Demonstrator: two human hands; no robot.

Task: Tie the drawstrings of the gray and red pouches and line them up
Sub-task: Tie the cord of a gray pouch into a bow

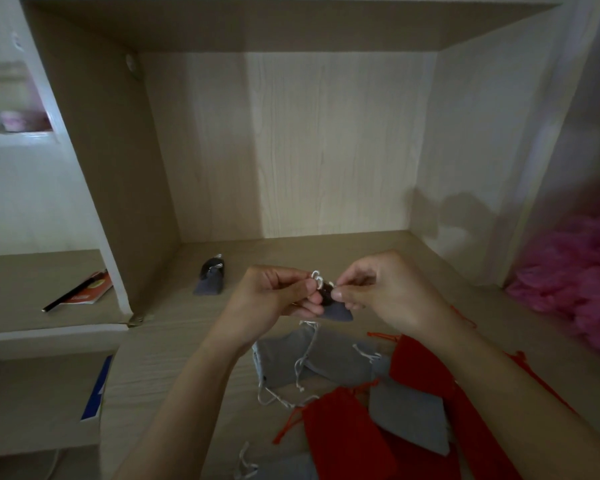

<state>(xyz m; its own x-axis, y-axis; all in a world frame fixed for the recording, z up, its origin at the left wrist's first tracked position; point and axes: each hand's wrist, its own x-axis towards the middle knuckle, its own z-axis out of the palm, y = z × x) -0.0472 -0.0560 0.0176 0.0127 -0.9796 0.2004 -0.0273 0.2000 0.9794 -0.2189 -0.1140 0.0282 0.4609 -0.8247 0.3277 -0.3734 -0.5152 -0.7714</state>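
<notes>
Matt cloth gray pouches (312, 362) and red pouches (347, 434) lie on a pale, wood-grain desk (174, 358).

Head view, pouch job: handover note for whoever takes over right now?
Left hand and right hand each pinch the white drawstring of the held gray pouch, lifted above the shelf, mid-knot.
Done: the back gray pouch looks cinched and set down.
Left: finish this knot. The loose gray pouches and red pouches lie heaped at the front with slack strings. Tie each, then line all up.
</notes>
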